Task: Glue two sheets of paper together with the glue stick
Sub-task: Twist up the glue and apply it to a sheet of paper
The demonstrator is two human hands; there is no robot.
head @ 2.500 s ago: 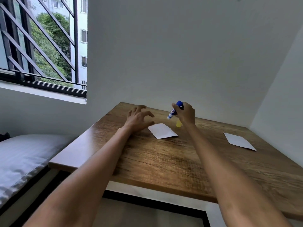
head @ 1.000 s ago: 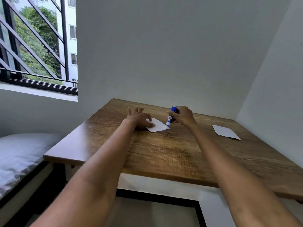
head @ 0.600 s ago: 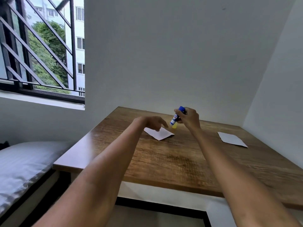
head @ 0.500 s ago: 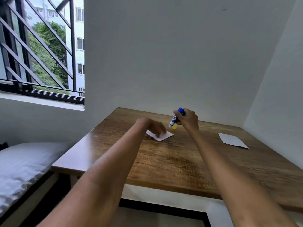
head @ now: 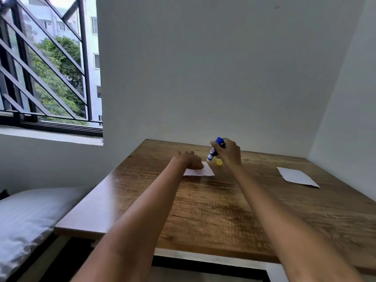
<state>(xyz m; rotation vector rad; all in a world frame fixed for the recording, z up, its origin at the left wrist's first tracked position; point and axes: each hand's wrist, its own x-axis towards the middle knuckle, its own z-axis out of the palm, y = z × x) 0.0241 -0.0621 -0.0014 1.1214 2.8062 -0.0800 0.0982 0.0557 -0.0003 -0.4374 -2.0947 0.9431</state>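
A small white sheet of paper (head: 201, 171) lies in the middle of the wooden table (head: 223, 210). My left hand (head: 190, 160) presses down on its far left part and hides that part. My right hand (head: 228, 152) grips a blue and white glue stick (head: 213, 151), tilted with its tip down just beyond the sheet's far corner. Whether the tip touches the paper I cannot tell. A yellow cap (head: 219, 162) stands on the table under my right hand. A second white sheet (head: 297, 177) lies flat at the right, apart from both hands.
The table stands in a corner, with white walls behind it and to the right. A window with black bars (head: 46, 78) is at the upper left. A grey cushion (head: 26, 216) lies low beside the table's left edge.
My left hand moved onto the small sheet and stays pressed on it. My right hand touched the glue stick to the sheet, lifted it, and now holds it low by the far corner.
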